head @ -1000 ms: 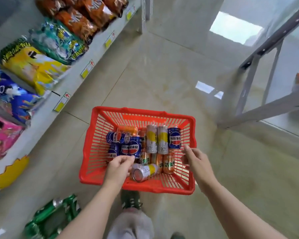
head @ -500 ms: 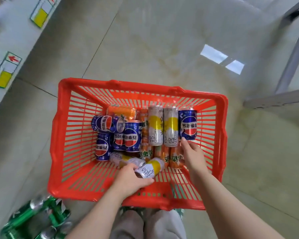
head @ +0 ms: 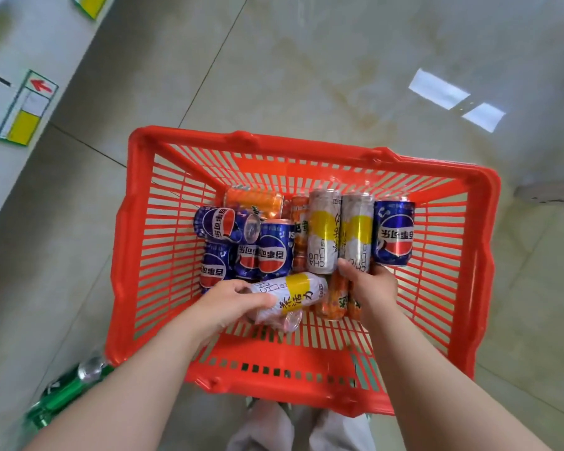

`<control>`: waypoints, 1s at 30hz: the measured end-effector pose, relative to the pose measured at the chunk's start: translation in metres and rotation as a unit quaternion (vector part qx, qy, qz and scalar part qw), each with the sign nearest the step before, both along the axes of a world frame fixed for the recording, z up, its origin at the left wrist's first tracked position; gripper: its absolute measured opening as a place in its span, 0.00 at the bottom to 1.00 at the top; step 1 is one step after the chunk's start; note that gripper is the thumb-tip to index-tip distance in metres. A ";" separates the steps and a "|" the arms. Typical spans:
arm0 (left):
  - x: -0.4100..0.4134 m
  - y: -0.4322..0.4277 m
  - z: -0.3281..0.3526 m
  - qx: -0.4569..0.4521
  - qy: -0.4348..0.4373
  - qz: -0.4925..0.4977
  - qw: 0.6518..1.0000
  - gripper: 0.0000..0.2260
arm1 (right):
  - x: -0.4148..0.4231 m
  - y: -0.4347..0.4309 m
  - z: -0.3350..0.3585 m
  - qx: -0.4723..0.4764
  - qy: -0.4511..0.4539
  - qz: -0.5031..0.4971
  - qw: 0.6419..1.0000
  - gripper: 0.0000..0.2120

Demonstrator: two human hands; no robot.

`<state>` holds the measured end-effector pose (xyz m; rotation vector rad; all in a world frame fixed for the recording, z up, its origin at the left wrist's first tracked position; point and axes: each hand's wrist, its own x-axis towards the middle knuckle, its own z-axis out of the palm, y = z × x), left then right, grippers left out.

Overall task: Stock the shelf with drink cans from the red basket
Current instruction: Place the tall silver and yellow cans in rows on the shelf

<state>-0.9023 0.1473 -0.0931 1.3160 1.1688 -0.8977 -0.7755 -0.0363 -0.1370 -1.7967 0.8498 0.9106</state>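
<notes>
White can point(head: 302, 292) fills left grip point(head: 235, 302); right grip point(head: 370, 284) clasps second can point(head: 357, 229).

The left hand point(head: 232, 304) has closed round the loose white can point(head: 290, 296) at 6 o'clock in the basket point(head: 306, 151); the right hand point(head: 370, 284) now grips the tall can point(head: 355, 236) toward 1 o'clock.

Red slatted basket point(head: 306, 148): blue cans point(head: 274, 252) with red-white globes at nine o'clock, yellow-banded white cans point(head: 323, 232) centre, orange cans point(head: 253, 200) beneath. Green cans point(head: 62, 395) at seven o'clock.
</notes>
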 end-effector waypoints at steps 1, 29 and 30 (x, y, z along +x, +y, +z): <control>-0.002 0.003 -0.001 -0.008 -0.004 0.008 1.000 0.25 | 0.000 -0.001 -0.002 -0.001 -0.007 0.009 1.000 0.23; -0.091 0.080 0.334 -0.041 -0.185 0.401 0.896 0.18 | 0.027 0.098 0.353 0.180 -0.078 0.092 0.976 0.11; -0.094 0.082 0.346 -0.044 -0.197 0.414 0.888 0.22 | 0.028 0.105 0.367 0.184 -0.085 0.110 0.973 0.11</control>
